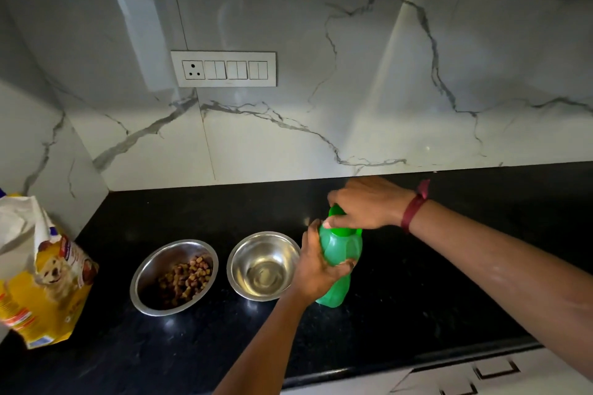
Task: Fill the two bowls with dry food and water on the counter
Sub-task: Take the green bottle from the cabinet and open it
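Kibble bowl (150, 269), bag (48, 285) lettering seemingly illegible

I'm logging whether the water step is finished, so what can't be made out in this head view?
1. Green cap of the green plastic bottle: the right hand covers most of it, so open or closed is unclear.
2. Water level in the bottle: hidden by its tinted wall and the left hand gripping it.
3. Yellow dog-food bag: cut off by the left edge; its print is too small.
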